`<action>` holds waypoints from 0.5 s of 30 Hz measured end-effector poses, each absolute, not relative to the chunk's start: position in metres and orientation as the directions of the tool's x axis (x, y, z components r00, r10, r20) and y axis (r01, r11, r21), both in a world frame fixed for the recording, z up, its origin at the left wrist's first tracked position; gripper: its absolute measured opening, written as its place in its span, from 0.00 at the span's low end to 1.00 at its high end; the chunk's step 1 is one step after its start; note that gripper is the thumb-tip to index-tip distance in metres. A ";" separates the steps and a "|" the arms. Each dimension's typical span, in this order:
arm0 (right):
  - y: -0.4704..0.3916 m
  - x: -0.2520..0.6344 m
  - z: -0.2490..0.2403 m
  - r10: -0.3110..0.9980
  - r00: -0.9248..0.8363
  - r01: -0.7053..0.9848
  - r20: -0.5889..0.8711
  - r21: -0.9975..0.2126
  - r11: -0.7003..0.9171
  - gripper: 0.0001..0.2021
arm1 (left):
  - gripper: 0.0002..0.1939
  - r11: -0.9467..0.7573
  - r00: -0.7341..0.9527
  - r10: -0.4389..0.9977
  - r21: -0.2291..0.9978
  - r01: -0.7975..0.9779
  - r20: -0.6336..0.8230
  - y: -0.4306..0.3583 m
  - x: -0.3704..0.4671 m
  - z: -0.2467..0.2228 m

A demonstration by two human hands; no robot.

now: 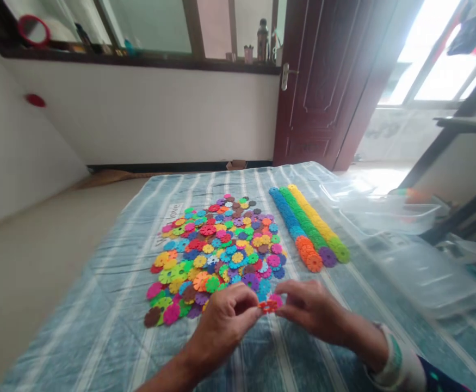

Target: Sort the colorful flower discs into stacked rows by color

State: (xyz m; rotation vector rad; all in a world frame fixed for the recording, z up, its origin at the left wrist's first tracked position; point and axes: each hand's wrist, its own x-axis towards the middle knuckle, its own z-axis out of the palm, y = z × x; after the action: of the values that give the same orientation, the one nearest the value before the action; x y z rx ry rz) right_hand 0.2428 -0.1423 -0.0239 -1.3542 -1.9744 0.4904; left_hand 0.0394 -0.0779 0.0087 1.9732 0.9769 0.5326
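Disc of orange-red sits between left hand, pinching it, and right hand, which grips a pink disc.

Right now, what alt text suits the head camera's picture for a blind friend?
A person's left hand and right hand hold an orange piece and a pink piece over a striped cloth; beyond lie a multicoloured disc heap, three disc rows and a clear plastic box.

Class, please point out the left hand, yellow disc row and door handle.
Left hand [223, 316]: head view, back of the hand.
Yellow disc row [310, 214]: head view, middle of its length.
Door handle [285, 77]: head view, its plate.
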 end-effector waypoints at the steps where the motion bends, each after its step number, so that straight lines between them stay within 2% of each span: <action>1: -0.143 0.239 -0.023 0.919 -0.247 0.639 0.306 -0.661 0.392 0.14 | 0.10 -0.350 0.614 0.789 0.835 0.425 0.018 -0.082 0.042 0.005; 4: -0.143 0.237 -0.016 0.921 -0.286 0.611 0.265 -0.689 0.389 0.14 | 0.11 -0.391 0.628 0.776 0.823 0.411 0.055 -0.087 0.045 -0.001; 8: -0.140 0.264 -0.002 0.949 -0.271 0.702 0.163 -0.641 0.310 0.12 | 0.09 -0.458 0.645 0.757 0.791 0.405 0.108 -0.083 0.043 -0.003; 12: -0.136 0.309 0.008 0.988 -0.099 0.848 0.118 -0.510 0.145 0.14 | 0.11 -0.491 0.651 0.746 0.775 0.399 0.137 -0.080 0.040 -0.003; 15: -0.132 0.331 0.007 0.997 -0.013 0.880 0.070 -0.473 0.045 0.13 | 0.11 -0.521 0.667 0.730 0.753 0.402 0.149 -0.079 0.039 -0.004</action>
State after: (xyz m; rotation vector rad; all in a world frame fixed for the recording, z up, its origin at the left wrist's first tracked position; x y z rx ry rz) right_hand 0.3315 -0.1320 0.0074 -1.8904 -1.9491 0.4196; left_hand 0.0390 -0.0792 -0.0044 2.1721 0.8696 0.5970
